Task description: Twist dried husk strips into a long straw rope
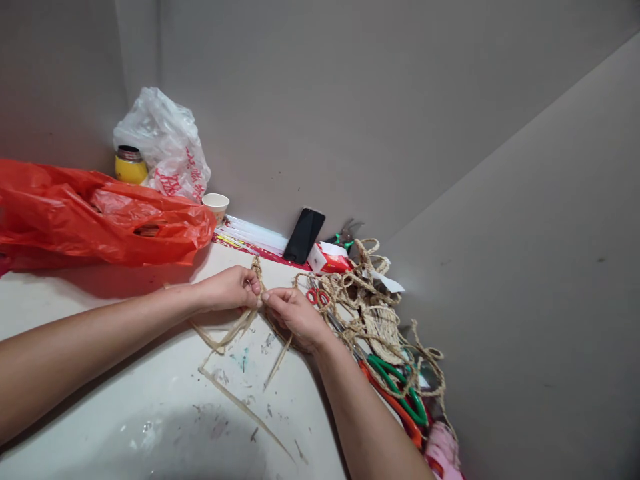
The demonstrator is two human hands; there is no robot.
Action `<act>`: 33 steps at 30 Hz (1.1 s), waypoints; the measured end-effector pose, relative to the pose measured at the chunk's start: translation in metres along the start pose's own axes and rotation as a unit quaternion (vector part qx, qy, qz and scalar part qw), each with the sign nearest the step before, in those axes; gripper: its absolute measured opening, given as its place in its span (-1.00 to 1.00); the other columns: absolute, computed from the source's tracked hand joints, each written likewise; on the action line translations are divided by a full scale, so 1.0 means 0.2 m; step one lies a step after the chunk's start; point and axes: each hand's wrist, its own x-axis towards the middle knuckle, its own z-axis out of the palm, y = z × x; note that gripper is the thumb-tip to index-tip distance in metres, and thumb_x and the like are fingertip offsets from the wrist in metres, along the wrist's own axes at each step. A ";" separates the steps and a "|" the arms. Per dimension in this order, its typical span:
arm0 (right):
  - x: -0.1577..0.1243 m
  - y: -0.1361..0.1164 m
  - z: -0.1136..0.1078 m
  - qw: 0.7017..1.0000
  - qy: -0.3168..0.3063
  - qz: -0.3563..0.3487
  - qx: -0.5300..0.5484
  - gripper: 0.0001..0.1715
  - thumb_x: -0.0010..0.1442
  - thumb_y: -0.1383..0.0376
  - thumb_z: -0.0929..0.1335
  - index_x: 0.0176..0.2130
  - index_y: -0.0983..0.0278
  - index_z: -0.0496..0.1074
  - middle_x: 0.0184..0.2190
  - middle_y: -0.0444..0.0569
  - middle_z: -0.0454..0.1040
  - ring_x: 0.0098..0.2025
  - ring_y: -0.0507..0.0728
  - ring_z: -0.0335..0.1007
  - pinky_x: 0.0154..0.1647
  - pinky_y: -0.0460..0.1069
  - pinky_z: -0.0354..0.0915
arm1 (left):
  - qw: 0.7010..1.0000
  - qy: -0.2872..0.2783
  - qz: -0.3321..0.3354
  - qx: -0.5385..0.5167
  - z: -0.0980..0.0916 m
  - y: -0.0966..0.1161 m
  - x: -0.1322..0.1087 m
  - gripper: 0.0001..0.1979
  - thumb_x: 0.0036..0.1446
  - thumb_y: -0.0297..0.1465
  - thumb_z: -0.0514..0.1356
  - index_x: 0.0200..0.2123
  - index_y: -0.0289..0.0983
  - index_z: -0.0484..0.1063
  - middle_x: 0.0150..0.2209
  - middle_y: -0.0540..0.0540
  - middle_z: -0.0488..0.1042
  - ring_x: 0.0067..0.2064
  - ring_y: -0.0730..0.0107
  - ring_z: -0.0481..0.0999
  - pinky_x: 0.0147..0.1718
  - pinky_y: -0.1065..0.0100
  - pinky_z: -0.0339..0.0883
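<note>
My left hand [234, 288] and my right hand [295, 312] meet fingertip to fingertip over the white table. Both are closed in a pinch on a narrow braid of straw-coloured plant fibre [257, 265], whose plaited end points away from me. Loose strands [220, 345] trail from below my left hand across the tabletop. Another strand end [277, 363] sticks out beneath my right hand. The exact spot held is partly covered by my fingers. A single long fibre strip [250, 415] lies on the table nearer to me.
Right of my hands lies a tangle of braided cord [383, 327] with red-handled scissors [319, 297] and green-handled scissors [400, 383]. A phone [304, 235] leans on the wall. At left are a red plastic bag [100, 220], a paper cup [216, 205] and a yellow jar [131, 168].
</note>
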 end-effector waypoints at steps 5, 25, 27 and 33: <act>0.00 0.01 -0.01 1.000 -0.004 -0.011 0.005 -0.54 0.08 0.05 0.33 -0.62 0.27 0.16 -0.74 -0.30 -0.01 -0.70 -0.10 -0.23 -0.68 -0.09 -0.28 | 0.992 -0.032 -0.045 -0.110 -0.03 0.05 -0.02 -0.73 -0.31 -0.42 0.30 -0.46 -0.30 0.31 -0.62 0.09 0.32 -0.57 0.55 0.28 -0.52 0.44 0.21; 0.01 0.04 0.04 0.959 0.061 -0.145 -0.237 -0.57 0.19 0.15 0.21 -0.63 0.26 0.16 -0.66 -0.19 0.07 -0.58 -0.01 -0.03 -0.55 -0.10 -0.07 | 0.977 0.062 0.042 0.200 -0.02 0.05 -0.02 -0.91 -0.11 -0.42 0.09 -0.59 -0.29 0.33 -0.62 0.07 0.29 -0.53 0.50 0.22 -0.52 0.46 0.02; 0.00 0.04 0.04 0.934 0.077 -0.154 -0.314 -0.62 0.20 0.16 0.20 -0.58 0.26 0.25 -0.64 -0.17 0.18 -0.56 0.01 0.05 -0.51 -0.09 -0.05 | 0.972 0.057 0.035 0.225 -0.01 0.05 -0.03 -0.90 -0.12 -0.44 0.07 -0.62 -0.28 0.28 -0.63 0.07 0.27 -0.53 0.49 0.20 -0.54 0.45 0.01; 0.00 0.03 0.05 0.910 0.095 -0.139 -0.379 -0.66 0.20 0.23 0.18 -0.58 0.25 0.17 -0.65 -0.16 0.16 -0.55 0.01 0.08 -0.51 -0.09 -0.07 | 0.970 0.019 -0.003 0.241 0.02 0.05 -0.05 -0.81 -0.06 -0.39 0.02 -0.64 -0.29 0.27 -0.69 0.03 0.27 -0.60 0.47 0.20 -0.59 0.42 0.00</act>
